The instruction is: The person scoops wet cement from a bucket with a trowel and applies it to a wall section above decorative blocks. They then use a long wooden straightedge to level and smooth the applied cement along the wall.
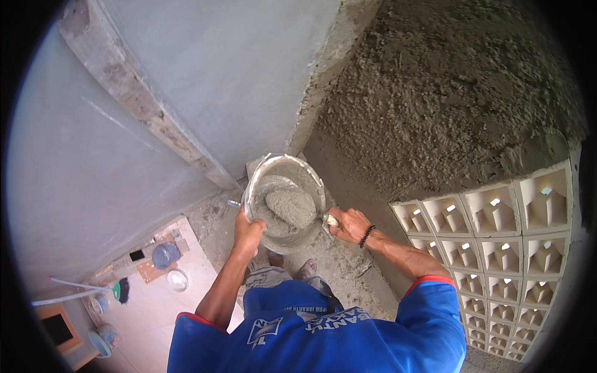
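A grey, mortar-smeared bucket (309, 177) is held up in front of me, with a lump of wet cement mortar (290, 208) inside. My left hand (247, 229) grips the bucket's near-left rim. My right hand (349, 225), with a dark bead bracelet on its wrist, is closed around a pale trowel handle (332, 220) at the bucket's right side; the blade dips into the bucket and is mostly hidden. My blue shirt (323, 336) and my feet show below.
A rough freshly plastered wall (454, 93) rises on the right above white ventilation blocks (504, 242). A smooth grey wall (217, 68) stands on the left. Far below lie a tiled floor (161, 304), small buckets (165, 255) and a broom (93, 289).
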A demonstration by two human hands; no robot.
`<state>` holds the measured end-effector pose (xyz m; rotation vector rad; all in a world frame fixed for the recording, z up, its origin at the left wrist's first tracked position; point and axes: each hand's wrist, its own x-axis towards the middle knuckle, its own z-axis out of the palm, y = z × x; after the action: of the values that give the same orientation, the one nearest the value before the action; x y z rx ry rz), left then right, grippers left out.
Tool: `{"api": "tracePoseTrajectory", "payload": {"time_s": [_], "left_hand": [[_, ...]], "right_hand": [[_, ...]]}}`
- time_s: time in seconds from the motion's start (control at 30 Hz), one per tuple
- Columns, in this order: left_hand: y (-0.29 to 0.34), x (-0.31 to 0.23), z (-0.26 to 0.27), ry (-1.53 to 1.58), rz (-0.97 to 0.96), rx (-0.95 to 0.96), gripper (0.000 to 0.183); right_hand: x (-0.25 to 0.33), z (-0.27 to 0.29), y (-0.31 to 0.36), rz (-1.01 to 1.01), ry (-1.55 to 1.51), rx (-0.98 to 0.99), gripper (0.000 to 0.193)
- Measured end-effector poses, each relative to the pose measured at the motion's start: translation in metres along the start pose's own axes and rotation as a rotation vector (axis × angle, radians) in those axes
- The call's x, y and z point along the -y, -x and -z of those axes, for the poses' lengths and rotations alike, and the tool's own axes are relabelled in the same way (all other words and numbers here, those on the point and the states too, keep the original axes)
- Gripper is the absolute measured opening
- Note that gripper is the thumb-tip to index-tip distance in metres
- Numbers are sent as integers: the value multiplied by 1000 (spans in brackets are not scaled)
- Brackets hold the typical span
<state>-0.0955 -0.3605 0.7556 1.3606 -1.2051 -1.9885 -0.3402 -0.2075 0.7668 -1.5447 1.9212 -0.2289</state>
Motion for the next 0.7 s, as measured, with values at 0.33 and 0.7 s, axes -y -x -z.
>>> {"api": "tracePoseTrajectory", "payload": {"time_s": [0.33,0.7], "left_hand": [[5,13,30,16,-64,-31,68],[10,31,44,-30,5,-65,69]], "right_hand": [[128,221,39,169,-91,-84,36],[39,385,2,-225,115,-859,39]]}}
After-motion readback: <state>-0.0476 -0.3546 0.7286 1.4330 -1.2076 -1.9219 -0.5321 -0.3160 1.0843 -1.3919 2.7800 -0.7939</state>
